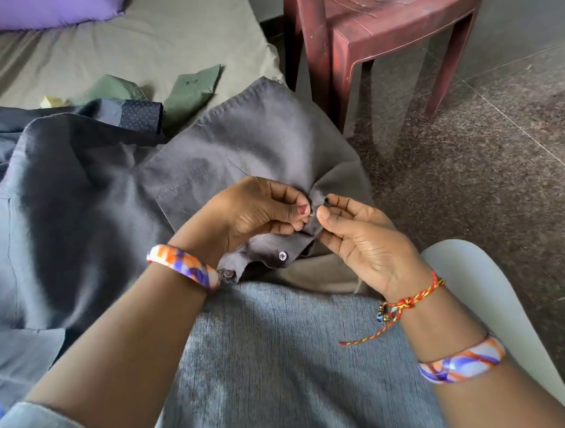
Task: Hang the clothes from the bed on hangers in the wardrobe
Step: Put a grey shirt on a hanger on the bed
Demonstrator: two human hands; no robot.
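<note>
A dark grey shirt (pixel 249 144) lies spread over the edge of the bed (pixel 157 47) and my lap. My left hand (pixel 255 211) and my right hand (pixel 360 239) meet at its button placket and pinch the cloth together around a small button. Two more buttons (pixel 282 255) show on the placket just below my hands. A green garment (pixel 191 91) lies folded further back on the bed, partly under a navy piece with a dotted cuff (pixel 141 115). No hanger or wardrobe is in view.
A maroon plastic chair (pixel 380 31) stands on the speckled floor (pixel 499 172) right of the bed. A purple pillow (pixel 45 10) lies at the bed's far left. The white seat edge (pixel 492 301) shows beside my right forearm.
</note>
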